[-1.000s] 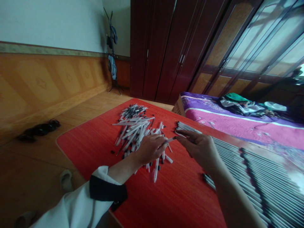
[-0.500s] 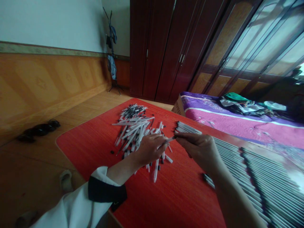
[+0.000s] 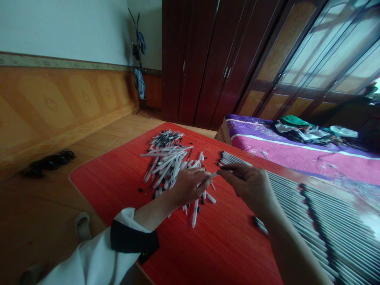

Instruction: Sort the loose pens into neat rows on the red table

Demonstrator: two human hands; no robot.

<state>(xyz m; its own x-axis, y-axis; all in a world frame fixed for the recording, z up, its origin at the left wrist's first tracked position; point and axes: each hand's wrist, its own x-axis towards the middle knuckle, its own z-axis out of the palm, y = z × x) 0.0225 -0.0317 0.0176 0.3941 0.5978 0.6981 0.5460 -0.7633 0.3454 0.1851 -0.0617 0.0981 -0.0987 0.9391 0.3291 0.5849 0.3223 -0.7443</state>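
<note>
The person's left hand is closing narrowly around one end of a white ballpoint pen, and the fingertips of the right hand are pinching near its other end, so both hands are holding this single pen above the red mat, close to the near right edge of a loose heap of white pens. Many finished-looking pens are lying side by side in long, tidy rows across the right of the scene, reaching towards the far end of the mat. The heap is remaining sizeable and tangled, with small black pen parts scattered around its edges, though whether each pen there lacks a part is too small to tell. The left forearm is wearing a white sleeve with a black cuff, while a purple and pink quilted bed is standing beyond the rows.
</note>
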